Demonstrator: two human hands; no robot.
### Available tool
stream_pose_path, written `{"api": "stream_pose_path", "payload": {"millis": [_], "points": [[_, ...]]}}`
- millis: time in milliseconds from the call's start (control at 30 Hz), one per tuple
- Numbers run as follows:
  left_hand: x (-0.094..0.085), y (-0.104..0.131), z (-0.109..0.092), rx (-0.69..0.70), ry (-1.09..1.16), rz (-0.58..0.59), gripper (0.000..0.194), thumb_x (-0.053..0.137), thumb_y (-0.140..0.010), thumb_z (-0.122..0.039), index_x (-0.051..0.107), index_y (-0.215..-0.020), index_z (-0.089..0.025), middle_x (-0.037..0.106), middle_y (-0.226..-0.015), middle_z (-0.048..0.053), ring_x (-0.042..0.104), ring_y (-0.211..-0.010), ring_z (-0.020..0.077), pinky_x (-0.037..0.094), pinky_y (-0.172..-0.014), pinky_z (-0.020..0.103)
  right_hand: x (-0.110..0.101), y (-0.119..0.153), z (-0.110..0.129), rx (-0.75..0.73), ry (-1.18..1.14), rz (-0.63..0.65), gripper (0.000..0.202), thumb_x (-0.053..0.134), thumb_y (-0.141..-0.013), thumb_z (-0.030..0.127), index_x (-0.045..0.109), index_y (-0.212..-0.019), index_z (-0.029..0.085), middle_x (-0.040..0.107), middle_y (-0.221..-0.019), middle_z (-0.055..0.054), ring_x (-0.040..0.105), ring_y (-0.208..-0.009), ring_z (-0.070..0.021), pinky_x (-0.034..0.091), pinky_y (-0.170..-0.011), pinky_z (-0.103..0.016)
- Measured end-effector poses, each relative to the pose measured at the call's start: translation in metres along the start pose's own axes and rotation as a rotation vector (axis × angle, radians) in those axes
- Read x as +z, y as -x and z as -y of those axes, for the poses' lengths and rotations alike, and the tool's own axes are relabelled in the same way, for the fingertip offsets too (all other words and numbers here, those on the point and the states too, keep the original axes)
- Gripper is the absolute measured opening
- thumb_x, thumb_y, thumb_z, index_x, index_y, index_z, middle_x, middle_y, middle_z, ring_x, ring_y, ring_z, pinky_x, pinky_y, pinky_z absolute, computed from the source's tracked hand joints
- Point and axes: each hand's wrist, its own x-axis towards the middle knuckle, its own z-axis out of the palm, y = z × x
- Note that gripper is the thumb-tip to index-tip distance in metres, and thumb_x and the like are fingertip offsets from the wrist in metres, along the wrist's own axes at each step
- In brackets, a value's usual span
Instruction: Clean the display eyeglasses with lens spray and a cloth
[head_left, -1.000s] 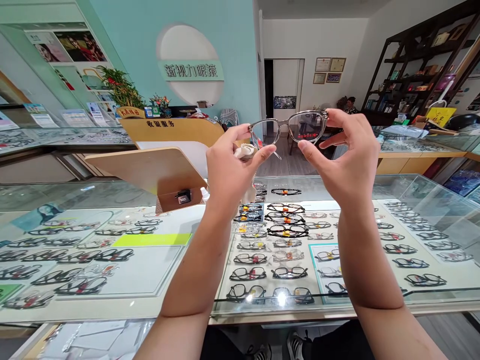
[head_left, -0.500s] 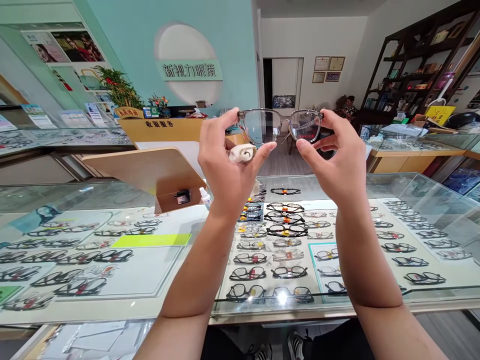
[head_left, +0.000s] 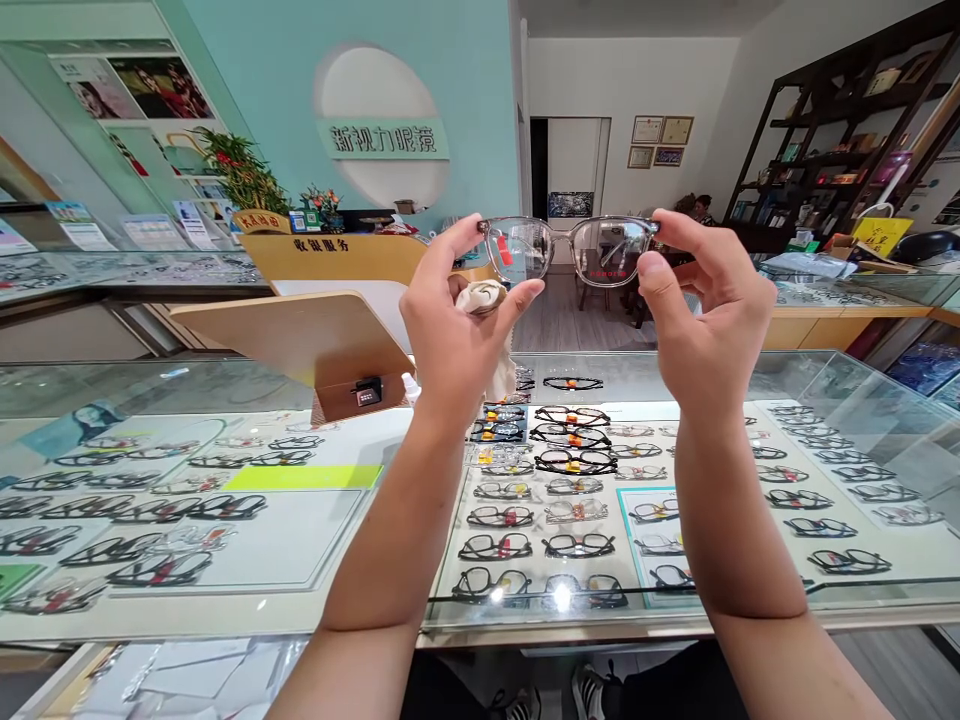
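Observation:
A pair of clear-framed glasses (head_left: 564, 236) is held up level in front of the camera, above the glass counter. My left hand (head_left: 457, 320) grips its left end between finger and thumb side, with a crumpled pale cloth (head_left: 481, 297) tucked in the same palm and hanging down behind the wrist. At the glasses' right end, my right hand (head_left: 701, 300) pinches the frame corner, its thumb beside the right lens. Small red lettering shows on the right lens and a red mark on the left one.
Below lies a glass display counter (head_left: 585, 630) with rows of glasses inside. On it stand a tilted wooden board (head_left: 292, 335) and a small white bottle (head_left: 410, 388). Beyond are a yellow-fronted desk (head_left: 337, 262), another glass counter (head_left: 840, 310) and a seated person (head_left: 702, 210).
My right hand has moved right and its thumb has shifted outward to the frame's right end. The glasses have turned to face more squarely, a little to the right.

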Motion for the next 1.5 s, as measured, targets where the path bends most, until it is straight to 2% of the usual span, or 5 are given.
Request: {"api": "stream_pose_path", "payload": {"millis": [467, 733, 1100, 1233, 1500], "points": [[0.009, 0.002, 0.016, 0.094, -0.044, -0.030, 0.097, 0.067, -0.082, -0.100, 0.052, -0.147, -0.030, 0.060, -0.154, 0.007, 0.059, -0.137, 0.0376, 0.052, -0.085, 0.053, 0.004, -0.001, -0.012, 0.013, -0.091, -0.045, 0.051, 0.044, -0.114, 0.062, 0.071, -0.149, 0.036, 0.080, -0.127, -0.009, 0.080, -0.107, -0.0317, 0.072, -0.081, -0.055], [0.009, 0.002, 0.010, 0.146, 0.212, -0.124, 0.076, 0.095, -0.075, -0.076, 0.070, -0.136, -0.038, 0.068, -0.144, 0.006, 0.065, -0.126, 0.0364, 0.056, -0.080, 0.047, 0.002, -0.004, -0.005, 0.111, -0.438, -0.168, 0.020, 0.077, -0.102, 0.044, 0.085, -0.114, 0.031, 0.082, -0.112, -0.003, 0.076, -0.084, -0.0214, 0.069, -0.065, -0.040], [0.011, 0.000, 0.023, 0.132, 0.428, -0.060, 0.078, 0.104, -0.071, -0.062, 0.072, -0.138, -0.037, 0.066, -0.147, 0.006, 0.064, -0.122, 0.0362, 0.058, -0.082, 0.046, 0.000, -0.003, 0.000, 0.200, -0.526, -0.139, 0.022, 0.078, -0.101, 0.052, 0.085, -0.113, 0.034, 0.081, -0.114, -0.003, 0.072, -0.088, -0.0214, 0.067, -0.069, -0.041], [0.011, 0.000, 0.020, 0.140, 0.429, -0.070, 0.079, 0.106, -0.070, -0.058, 0.072, -0.137, -0.034, 0.067, -0.145, 0.007, 0.062, -0.122, 0.0362, 0.058, -0.084, 0.046, -0.001, -0.004, 0.003, 0.183, -0.517, -0.177, 0.015, 0.080, -0.100, 0.044, 0.087, -0.108, 0.034, 0.079, -0.104, -0.003, 0.068, -0.080, -0.0209, 0.063, -0.063, -0.040], [0.011, 0.001, 0.009, 0.169, 0.363, -0.137, 0.074, 0.106, -0.070, -0.057, 0.074, -0.133, -0.033, 0.071, -0.138, 0.008, 0.060, -0.131, 0.0380, 0.059, -0.086, 0.046, -0.002, -0.004, -0.002, 0.215, -0.590, -0.097, 0.020, 0.077, -0.101, 0.052, 0.082, -0.112, 0.036, 0.078, -0.110, -0.006, 0.074, -0.101, -0.0296, 0.066, -0.078, -0.049]]}}
